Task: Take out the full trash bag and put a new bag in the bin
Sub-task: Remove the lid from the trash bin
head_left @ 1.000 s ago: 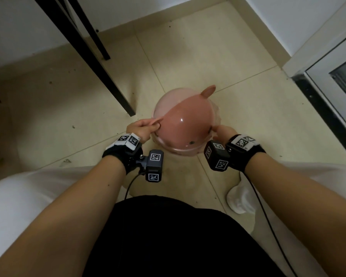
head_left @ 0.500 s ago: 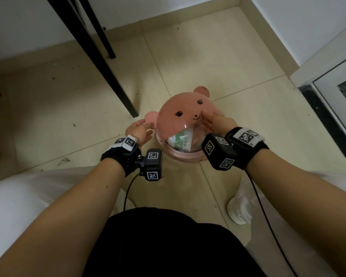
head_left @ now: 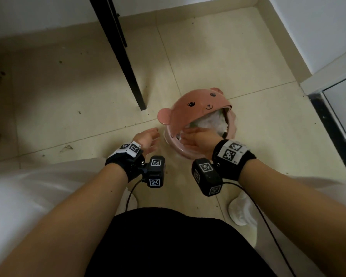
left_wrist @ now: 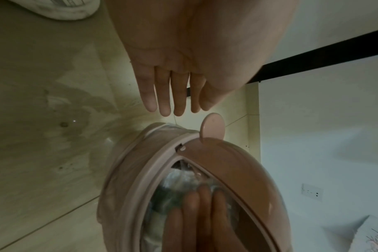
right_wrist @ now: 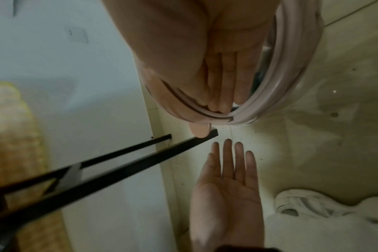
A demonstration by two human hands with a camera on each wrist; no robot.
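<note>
A pink bear-faced bin (head_left: 180, 150) stands on the tiled floor. Its domed lid (head_left: 196, 108) is swung back, and the white trash bag (head_left: 210, 122) shows in the opening. My right hand (head_left: 194, 136) reaches under the lid with straight fingers (right_wrist: 224, 81), which lie flat inside the bin's rim (right_wrist: 276, 71) on the bag. My left hand (head_left: 150, 138) hovers just left of the bin, palm open, fingers (left_wrist: 171, 98) straight, a short gap from the lid's round ear (left_wrist: 213, 127). It holds nothing. The bag's contents are mostly hidden.
Black table legs (head_left: 126, 62) slant down to the floor just behind and left of the bin. A door frame with glass (head_left: 338, 108) lies at the right. My white shoe (head_left: 242, 214) is near the bin's front right. Walls and baseboard close the back.
The lid has swung further back, uncovering the bag. My right hand slid from the lid's front into the opening. My left hand came off the ear side and opened.
</note>
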